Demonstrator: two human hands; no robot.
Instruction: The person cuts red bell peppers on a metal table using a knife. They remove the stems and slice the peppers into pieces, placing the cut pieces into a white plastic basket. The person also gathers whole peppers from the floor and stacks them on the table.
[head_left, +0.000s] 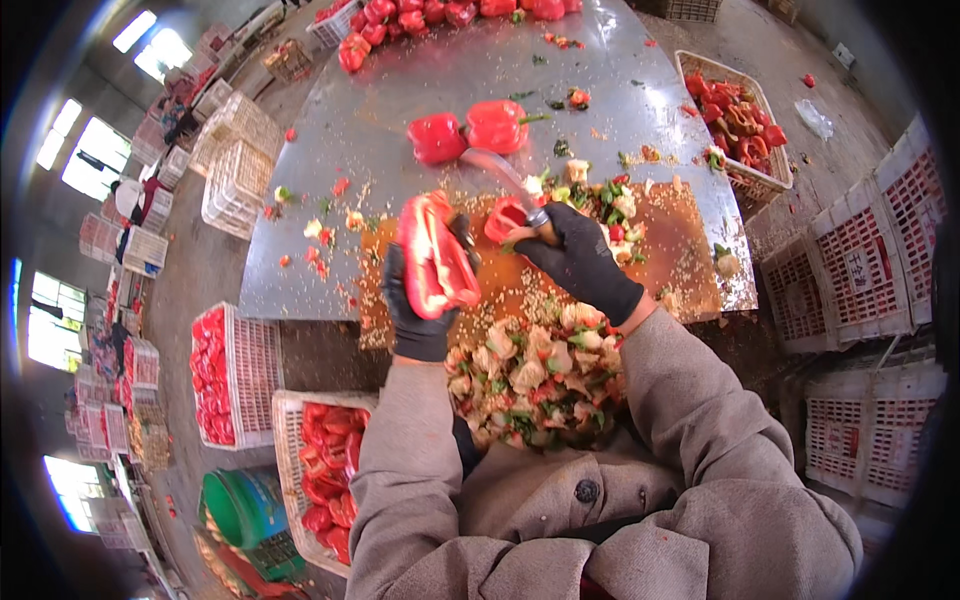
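Observation:
My left hand (420, 330), in a black glove, holds a cut-open red bell pepper (437, 255) with its hollow inside facing up. A knife (501, 169) is in my gloved right hand (581, 259), its blade angled away and to the left. Beside the knife's ferrule is a smaller red pepper piece (506, 217); whether my right fingers touch it, I cannot tell. Both hands are over an orange-brown cutting board (675, 240) strewn with seeds. Beyond the blade, two whole red bell peppers (437, 139) rest on the metal table (337, 157).
Pale cores and green stems form a heap (532, 367) at the board's near edge. More whole peppers (412, 19) lie at the table's far end. Crates of red peppers stand left (251, 375), near left (289, 465) and right (776, 161). A green bucket (232, 510) is at lower left.

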